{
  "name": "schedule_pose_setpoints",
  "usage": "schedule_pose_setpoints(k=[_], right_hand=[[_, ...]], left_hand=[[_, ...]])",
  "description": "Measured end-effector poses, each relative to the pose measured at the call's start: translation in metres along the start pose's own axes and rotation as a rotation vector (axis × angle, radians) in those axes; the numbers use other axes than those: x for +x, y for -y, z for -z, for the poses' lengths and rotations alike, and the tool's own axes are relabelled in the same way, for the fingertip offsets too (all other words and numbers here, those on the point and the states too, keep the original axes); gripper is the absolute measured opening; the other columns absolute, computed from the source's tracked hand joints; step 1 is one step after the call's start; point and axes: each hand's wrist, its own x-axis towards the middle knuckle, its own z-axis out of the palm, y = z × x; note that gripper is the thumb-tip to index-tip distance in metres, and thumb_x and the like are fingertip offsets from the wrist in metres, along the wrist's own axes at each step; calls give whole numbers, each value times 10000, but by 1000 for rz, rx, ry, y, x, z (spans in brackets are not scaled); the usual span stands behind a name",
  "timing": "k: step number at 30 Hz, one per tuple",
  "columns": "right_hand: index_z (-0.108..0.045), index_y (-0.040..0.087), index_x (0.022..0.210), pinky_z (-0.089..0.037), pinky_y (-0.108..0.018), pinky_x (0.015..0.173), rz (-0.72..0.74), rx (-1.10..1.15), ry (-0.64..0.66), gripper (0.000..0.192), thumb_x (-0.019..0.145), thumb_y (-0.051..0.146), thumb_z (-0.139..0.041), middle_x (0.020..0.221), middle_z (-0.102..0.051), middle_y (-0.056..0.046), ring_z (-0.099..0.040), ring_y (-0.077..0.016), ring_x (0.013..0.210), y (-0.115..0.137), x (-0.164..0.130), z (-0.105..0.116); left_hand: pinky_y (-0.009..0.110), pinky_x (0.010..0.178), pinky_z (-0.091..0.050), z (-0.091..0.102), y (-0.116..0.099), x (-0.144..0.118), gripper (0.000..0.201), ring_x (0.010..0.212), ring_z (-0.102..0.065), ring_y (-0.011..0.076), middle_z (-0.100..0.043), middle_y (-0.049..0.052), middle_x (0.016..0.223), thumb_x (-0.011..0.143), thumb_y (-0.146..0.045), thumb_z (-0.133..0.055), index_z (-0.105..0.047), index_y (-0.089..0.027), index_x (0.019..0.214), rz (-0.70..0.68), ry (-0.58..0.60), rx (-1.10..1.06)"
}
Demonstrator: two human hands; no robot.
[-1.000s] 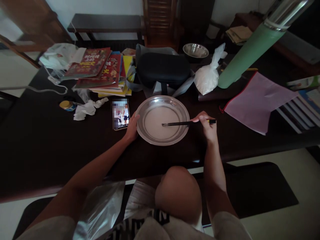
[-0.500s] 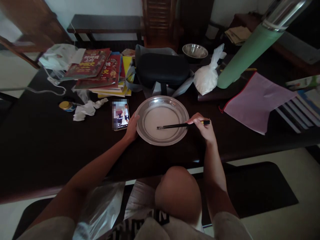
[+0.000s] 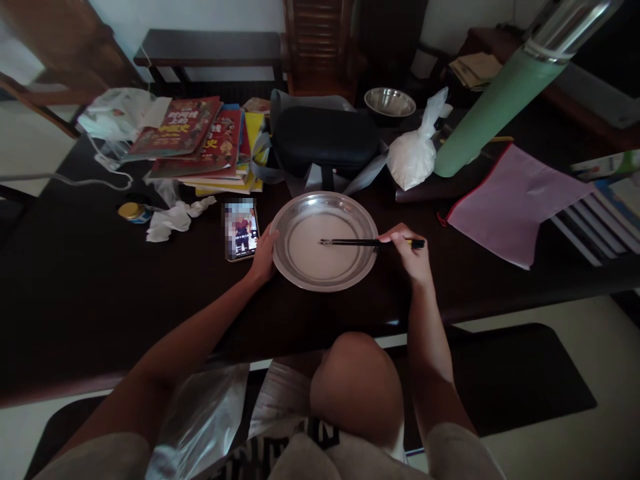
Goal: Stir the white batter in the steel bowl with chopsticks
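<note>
A round metal basin [image 3: 281, 263] stands on the dark table with a whitish liquid [image 3: 320, 263] in it. My left hand [image 3: 264, 257] grips the basin's left rim, thumb on the edge and fingers hidden below. In my right hand [image 3: 409, 250] is a pair of dark chopsticks [image 3: 355, 243], held nearly level over the right rim. Their tips reach the liquid near the middle of the basin. Just left of my left hand lies a phone [image 3: 243, 230] with its screen lit.
Behind the basin sits a black case [image 3: 327, 139]. A tied bag of white powder [image 3: 413, 160] and a tall green flask [image 3: 500, 107] stand back right, near a pink pouch [image 3: 515, 207]. Books [image 3: 175, 127], crumpled tissue [image 3: 170, 221] and a small jar [image 3: 134, 213] are at left.
The chopstick tips have moved slightly away from me and to the right through the liquid, my right hand shifting a little with them. My left hand stays on the rim.
</note>
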Motion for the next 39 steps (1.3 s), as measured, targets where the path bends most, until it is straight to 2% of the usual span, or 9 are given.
schedule_pose_setpoints(k=[2, 7, 11, 13, 18, 23, 28, 34, 39], right_hand=[[-798, 305, 758, -552, -413, 818, -19, 8, -43, 359, 952, 550, -624, 769, -758, -16, -722, -225, 802, 0, -1, 1], [-806, 306, 782, -557, -427, 856, -3, -11, 136, 366, 926, 599, -638, 809, -779, -32, -719, -244, 873, 2, 1, -2], [-813, 313, 794, -530, -394, 839, 36, 9, -13, 316, 964, 509, -634, 789, -767, -16, -706, -220, 845, 0, 1, -1], [-813, 315, 768, -524, -378, 798, 39, 46, -27, 325, 980, 473, -623, 761, -752, -8, -698, -206, 790, 0, 0, 0], [-830, 319, 855, -531, -397, 852, 54, 23, 150, 266, 967, 474, -644, 837, -788, -22, -708, -228, 890, 0, 0, -1], [-818, 319, 797, -523, -388, 801, 37, 47, -31, 309, 979, 475, -622, 773, -761, -9, -692, -211, 800, -1, -1, -3], [-820, 310, 814, -536, -401, 841, 61, 8, 131, 311, 962, 510, -633, 814, -788, -23, -692, -227, 875, 1, 1, -6], [-793, 291, 728, -531, -389, 790, 60, 36, -94, 378, 969, 524, -617, 724, -733, -21, -672, -212, 778, -2, -1, -4], [-807, 295, 780, -547, -409, 820, 64, -9, 112, 348, 951, 543, -632, 790, -766, -33, -691, -231, 850, -2, 2, -9]], left_hand=[[452, 956, -586, 0, 1, 0, 323, 1253, -639, 364, -768, 113, 1047, 798, -472, -694, -698, -213, 990, -3, 1, -7], [433, 952, -587, 1, 2, 1, 281, 1246, -645, 353, -777, 99, 1051, 824, -446, -683, -720, -210, 972, -18, 1, 11], [430, 950, -591, 2, 3, 1, 333, 1215, -670, 339, -777, 94, 1077, 806, -449, -706, -721, -203, 1029, 19, 17, -35], [432, 959, -588, 1, 3, 1, 346, 1228, -661, 343, -775, 104, 1082, 796, -458, -710, -716, -195, 1020, 13, 12, -41], [432, 930, -597, 0, 4, 2, 324, 1242, -642, 364, -771, 123, 1051, 810, -453, -714, -698, -184, 990, -8, -10, -16], [425, 898, -601, 0, 4, 1, 337, 1196, -668, 350, -770, 112, 1026, 808, -474, -715, -692, -194, 994, -8, -9, -37], [411, 893, -597, 2, 5, 2, 386, 1131, -701, 327, -778, 97, 1023, 771, -499, -741, -704, -195, 1007, 1, 20, -57], [407, 937, -576, 4, 4, 3, 398, 1096, -711, 304, -782, 87, 1078, 800, -525, -730, -727, -200, 1030, -32, 44, -50], [386, 956, -567, -1, 5, 1, 300, 1125, -688, 305, -787, 80, 1068, 822, -498, -706, -724, -206, 889, -83, -7, -19]])
